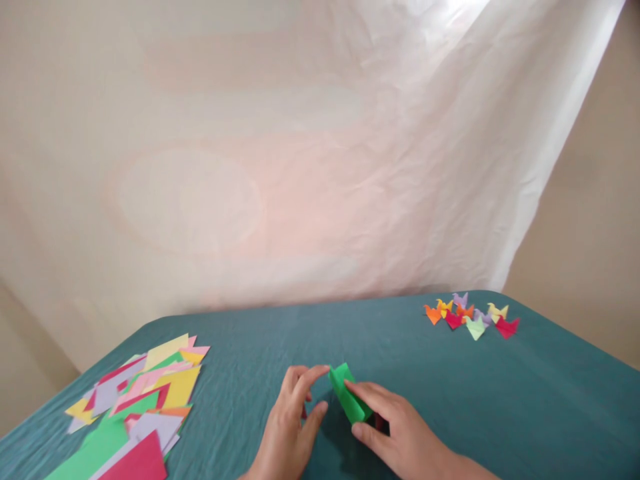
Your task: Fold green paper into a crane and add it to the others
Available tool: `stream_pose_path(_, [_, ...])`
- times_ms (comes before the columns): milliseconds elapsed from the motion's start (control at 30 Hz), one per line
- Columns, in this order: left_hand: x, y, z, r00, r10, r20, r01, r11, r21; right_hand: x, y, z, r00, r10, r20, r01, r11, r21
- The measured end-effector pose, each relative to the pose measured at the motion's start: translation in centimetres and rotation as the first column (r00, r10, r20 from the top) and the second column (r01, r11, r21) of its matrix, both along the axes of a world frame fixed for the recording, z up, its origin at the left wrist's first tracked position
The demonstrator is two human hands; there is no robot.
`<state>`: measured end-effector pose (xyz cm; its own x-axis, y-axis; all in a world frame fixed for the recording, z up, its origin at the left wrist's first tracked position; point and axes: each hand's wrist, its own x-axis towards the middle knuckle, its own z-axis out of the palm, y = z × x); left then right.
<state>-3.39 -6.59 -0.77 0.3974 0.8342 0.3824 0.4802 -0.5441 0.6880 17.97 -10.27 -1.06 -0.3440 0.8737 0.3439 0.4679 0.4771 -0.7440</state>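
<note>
A green sheet of paper [346, 393], partly folded, is held just over the table near its front middle. My right hand [395, 423] grips its right side between thumb and fingers. On the left, my left hand [295, 417] has its thumb and index finger apart, the index fingertip at the paper's upper left corner. Whether that fingertip presses on the paper or only lies close to it I cannot tell. The paper's right edge is partly hidden behind my right fingers.
Loose coloured paper sheets [177, 387] lie in a spread pile at the left of the green-covered table [260, 340]. Several small folded paper birds [475, 327] stand grouped at the far right. A pale cloth [310, 200] hangs behind the table.
</note>
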Motion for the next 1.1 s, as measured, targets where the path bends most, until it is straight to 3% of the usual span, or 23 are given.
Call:
stream_pose_path(167, [0.1, -0.2, 0.1, 0.963, -0.177, -0.204, 0.188, 0.982, 0.036, -0.4, -0.2, 0.5, 0.993, 0.101, 0.069, -0.103, 0.994, 0.036])
stream_pose_path(633, [-0.1, -0.1, 0.6, 0.89, -0.186, -0.417, 0.242, 0.967, 0.085, -0.6, -0.6, 0.3, 0.98, 0.055, 0.192, -0.069, 0.995, 0.068])
stream_pose_path(767, [0.0, -0.1, 0.4, 0.911, -0.183, -0.369, 0.223, 0.972, 0.07, -0.6, -0.4, 0.0, 0.991, 0.011, 0.137, -0.012, 1.0, 0.003])
stream_pose_path(867, [0.0, 0.2, 0.1, 0.957, -0.186, -0.224, 0.196, 0.98, 0.022, 0.0, 0.2, -0.3, 0.999, -0.037, -0.04, 0.031, 0.991, -0.133])
stream_pose_path(1000, [-0.3, 0.8, 0.1, 0.999, -0.051, -0.002, 0.051, 0.997, -0.064, 0.8, 1.1, -0.7, 0.972, -0.079, -0.223, 0.003, 0.946, -0.324])
stream_pose_path(1100, [-0.5, 1.1, 0.0, 0.997, 0.018, 0.07, -0.01, 0.992, -0.125, 0.7, 1.3, -0.8, 0.966, -0.096, -0.24, 0.024, 0.958, -0.287])
